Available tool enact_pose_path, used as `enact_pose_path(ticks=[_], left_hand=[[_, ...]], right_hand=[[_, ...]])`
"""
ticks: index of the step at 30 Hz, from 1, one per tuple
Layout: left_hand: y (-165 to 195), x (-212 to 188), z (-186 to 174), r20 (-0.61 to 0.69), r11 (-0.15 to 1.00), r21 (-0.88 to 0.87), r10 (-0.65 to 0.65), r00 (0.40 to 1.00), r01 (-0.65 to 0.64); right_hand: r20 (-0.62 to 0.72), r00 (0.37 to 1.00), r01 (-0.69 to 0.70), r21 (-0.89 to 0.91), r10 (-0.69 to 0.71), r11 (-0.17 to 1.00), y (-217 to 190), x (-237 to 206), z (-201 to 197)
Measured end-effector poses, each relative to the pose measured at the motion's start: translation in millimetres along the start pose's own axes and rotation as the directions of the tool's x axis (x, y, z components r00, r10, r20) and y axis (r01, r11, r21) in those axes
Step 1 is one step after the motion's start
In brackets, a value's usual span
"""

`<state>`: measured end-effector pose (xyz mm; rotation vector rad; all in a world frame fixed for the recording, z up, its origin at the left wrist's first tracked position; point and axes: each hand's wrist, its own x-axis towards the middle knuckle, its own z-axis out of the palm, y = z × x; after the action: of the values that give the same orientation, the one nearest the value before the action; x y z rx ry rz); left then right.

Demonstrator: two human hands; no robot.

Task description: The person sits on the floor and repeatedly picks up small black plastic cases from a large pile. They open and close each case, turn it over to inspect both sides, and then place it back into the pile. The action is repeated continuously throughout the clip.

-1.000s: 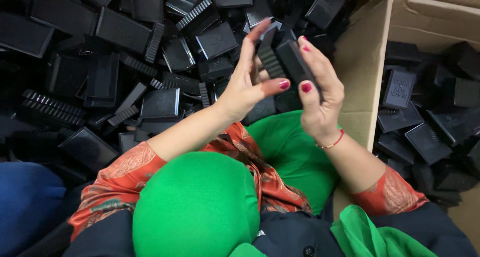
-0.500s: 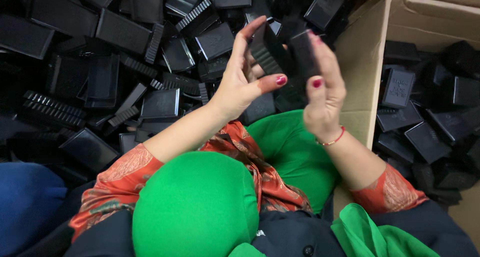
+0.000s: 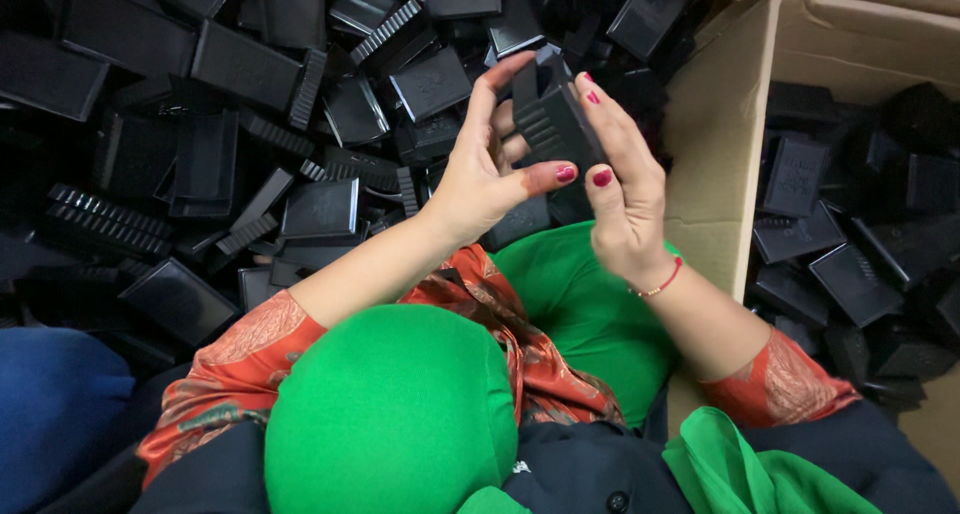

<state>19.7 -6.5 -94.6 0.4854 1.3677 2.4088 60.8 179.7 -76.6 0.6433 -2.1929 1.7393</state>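
Both my hands hold one black plastic part [image 3: 553, 122] with a ribbed edge, raised above the pile. My left hand [image 3: 485, 169] grips its left side, thumb under it. My right hand [image 3: 625, 189] closes on its right side with thumb and fingers; a red thread bracelet [image 3: 657, 284] circles that wrist. The part looks like two pieces pressed together, though I cannot tell for sure. Below it lies a heap of similar black plastic covers [image 3: 250, 124].
A cardboard box [image 3: 725, 144] at the right holds several more black parts [image 3: 850, 234]. My green-clad knees [image 3: 400, 414] and orange patterned sleeves fill the lower middle. A blue cloth [image 3: 55, 414] sits at the lower left.
The two black pieces, held slightly apart half a second ago, now sit together between my hands. My hands have closed in toward each other.
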Motion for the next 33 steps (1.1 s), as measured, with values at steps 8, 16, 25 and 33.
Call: enact_pose_path(ticks=[8,16,25,33], left_hand=[[2,-1,2,0.009,0.997,-0.076,-0.012,1.0,0.013],[3,-5,-2,-0.045,0.999,-0.038,-0.01,0.999,0.008],[4,3,-27,-0.101,0.733,0.643,0.369,0.924,-0.222],[31,2,-29,0.044,0.606,0.762,0.303,0.952,-0.228]], right_hand=[[-0.017,1.0,-0.015,0.135,0.018,0.991,-1,-4,5],[0.124,0.992,0.0,0.018,-0.002,1.0,-6,6,-1],[0.154,0.976,-0.128,-0.163,0.153,0.978,-10,8,1],[0.506,0.771,-0.25,-0.316,0.385,0.915,15,-11,-1]])
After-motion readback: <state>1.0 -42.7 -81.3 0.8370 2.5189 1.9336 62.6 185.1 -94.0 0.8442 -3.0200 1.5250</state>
